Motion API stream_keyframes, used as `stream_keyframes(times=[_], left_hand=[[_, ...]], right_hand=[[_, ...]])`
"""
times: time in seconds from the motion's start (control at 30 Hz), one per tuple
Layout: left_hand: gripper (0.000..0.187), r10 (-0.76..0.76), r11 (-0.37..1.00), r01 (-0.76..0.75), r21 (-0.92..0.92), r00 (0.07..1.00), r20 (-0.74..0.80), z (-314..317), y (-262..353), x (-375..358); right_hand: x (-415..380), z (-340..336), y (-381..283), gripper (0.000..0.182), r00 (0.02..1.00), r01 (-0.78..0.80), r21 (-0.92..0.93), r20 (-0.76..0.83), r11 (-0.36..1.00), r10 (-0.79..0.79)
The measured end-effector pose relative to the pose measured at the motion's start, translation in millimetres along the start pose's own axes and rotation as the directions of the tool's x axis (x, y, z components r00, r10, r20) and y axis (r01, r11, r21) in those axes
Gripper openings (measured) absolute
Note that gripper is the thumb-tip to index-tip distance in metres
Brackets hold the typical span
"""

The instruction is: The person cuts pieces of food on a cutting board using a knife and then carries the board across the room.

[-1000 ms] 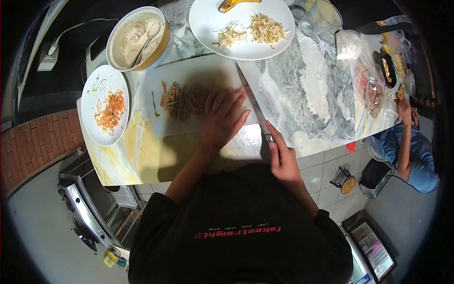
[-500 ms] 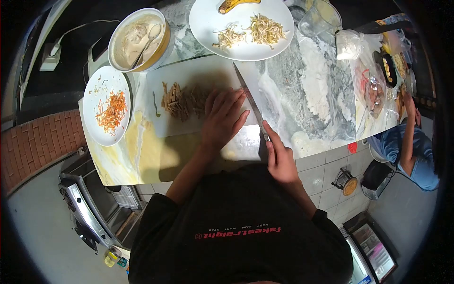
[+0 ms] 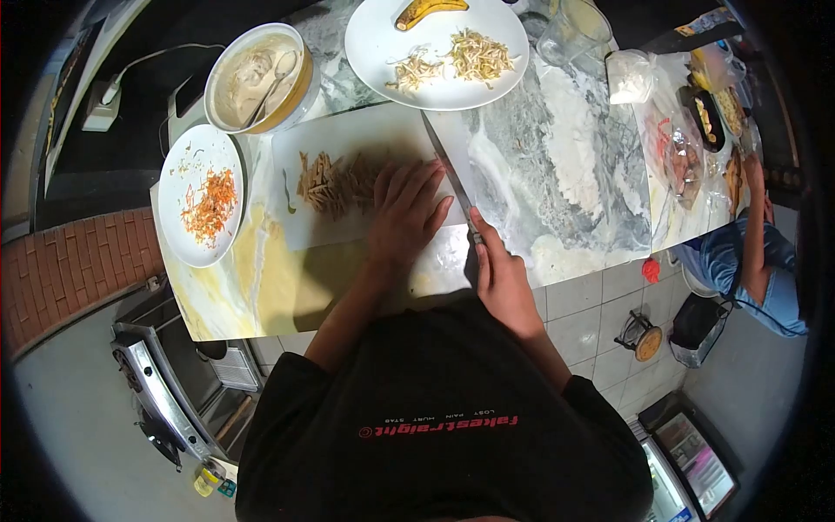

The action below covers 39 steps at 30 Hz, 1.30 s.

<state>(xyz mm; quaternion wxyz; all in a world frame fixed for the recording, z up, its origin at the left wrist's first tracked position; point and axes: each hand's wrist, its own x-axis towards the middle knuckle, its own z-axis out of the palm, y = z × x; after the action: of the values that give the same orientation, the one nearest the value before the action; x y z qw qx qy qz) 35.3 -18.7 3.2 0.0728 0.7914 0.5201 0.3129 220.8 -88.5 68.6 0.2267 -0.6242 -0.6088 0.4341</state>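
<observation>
A kitchen knife [image 3: 445, 163] is gripped by its handle in my right hand [image 3: 504, 283], its blade slanting away from me over the right part of the white cutting board [image 3: 296, 233]. My left hand [image 3: 407, 213] rests on the board with fingers together and bent, their tips right beside the blade. Whatever lies under those fingers is hidden. Brown cut strips [image 3: 326, 184] are heaped on the board just left of my left hand. A small green scrap [image 3: 289, 196] lies near the board's left side.
Around the board stand a plate [image 3: 178, 248] of shredded orange food, a bowl [image 3: 304, 87] of pale batter with a spoon, and a large plate [image 3: 370, 65] with bean sprouts and a banana. A clear pitcher [image 3: 574, 33] and bagged food [image 3: 684, 165] are farther right, near another person's arm [image 3: 755, 226].
My right hand and the knife have shifted slightly left, and the blade now sits closer against my left fingertips. The camera view has also moved a little.
</observation>
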Motion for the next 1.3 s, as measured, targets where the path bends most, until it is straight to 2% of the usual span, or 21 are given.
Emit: stream_keyframes(times=[0.03, 0.2, 0.27, 0.33, 0.5, 0.67, 0.77, 0.9, 0.97, 1.07, 1.1, 1.2, 1.27, 1.3], left_hand=[[0.046, 0.001, 1.000, -0.001, 0.008, 1.000, -0.005, 0.0, 0.1, 0.1], [0.041, -0.004, 0.999, 0.005, 0.034, 0.999, -0.050, -1.3, 2.9, 0.4], [0.035, -0.050, 0.977, 0.072, 0.202, 0.992, -0.113, -2.5, 3.7, 0.0], [0.033, -0.059, 0.973, 0.086, 0.213, 0.990, -0.127, -2.8, 3.4, 0.2], [0.035, -0.050, 0.966, 0.094, 0.241, 0.982, -0.183, -1.4, 1.8, 1.1], [0.033, -0.159, 0.960, 0.209, 0.184, 0.954, -0.254, -9.5, -3.0, -5.3], [0.032, -0.213, 0.952, 0.261, 0.163, 0.941, -0.263, -14.8, -3.2, -10.9], [0.033, -0.182, 0.959, 0.228, 0.169, 0.951, -0.250, -14.3, -7.3, -13.1], [0.032, -0.081, 0.982, 0.113, 0.154, 0.977, -0.197, -13.4, -6.3, -8.4], [0.030, -0.040, 0.991, 0.062, 0.115, 0.982, -0.185, -13.1, -0.5, -1.2], [0.030, -0.042, 0.991, 0.065, 0.115, 0.981, -0.187, -13.3, -1.4, -0.4], [0.030, -0.065, 0.988, 0.095, 0.124, 0.972, -0.224, -21.8, -8.8, 2.1], [0.034, -0.161, 0.972, 0.201, 0.119, 0.945, -0.284, -37.6, -20.0, 0.1], [0.034, -0.162, 0.971, 0.203, 0.123, 0.946, -0.281, -44.3, -28.6, -3.4]], right_hand=[[0.9, -0.8, -1.4, 0.052, 0.999, -0.040, -0.022, 0.024, 0.999, 0.041], [-6.5, -2.1, 3.6, 0.047, 1.000, -0.019, 0.026, 0.025, 0.999, 0.018], [-13.5, -1.5, 5.5, 0.047, 0.999, -0.019, 0.044, 0.028, 0.999, 0.018], [-20.2, -3.5, 8.3, 0.051, 0.997, -0.056, 0.049, 0.057, 0.997, 0.054], [-24.9, -9.0, 11.4, 0.051, 0.998, -0.022, 0.068, 0.067, 0.997, 0.017], [-24.5, -6.6, 10.5, 0.053, 0.993, 0.036, 0.056, 0.110, 0.998, -0.042], [-25.3, -2.7, 4.8, 0.056, 0.984, 0.128, 0.055, 0.115, 0.990, -0.134], [-30.7, -4.9, 5.1, 0.054, 0.988, 0.137, 0.052, 0.063, 0.989, -0.140], [-34.0, -9.5, 8.5, 0.050, 0.992, 0.122, 0.081, -0.027, 0.989, -0.120], [-37.4, -22.9, 7.1, 0.048, 0.998, 0.053, 0.042, -0.034, 0.998, -0.051], [-38.0, -27.6, 2.8, 0.047, 0.999, -0.032, 0.029, -0.009, 0.999, 0.032], [-33.1, -23.0, 5.8, 0.048, 0.998, -0.058, 0.013, -0.011, 0.998, 0.058], [-28.6, -8.6, 5.9, 0.049, 1.000, -0.007, 0.031, 0.004, 0.999, 0.006], [-26.5, -0.8, 4.9, 0.050, 0.999, 0.046, 0.047, 0.016, 0.998, -0.046]])
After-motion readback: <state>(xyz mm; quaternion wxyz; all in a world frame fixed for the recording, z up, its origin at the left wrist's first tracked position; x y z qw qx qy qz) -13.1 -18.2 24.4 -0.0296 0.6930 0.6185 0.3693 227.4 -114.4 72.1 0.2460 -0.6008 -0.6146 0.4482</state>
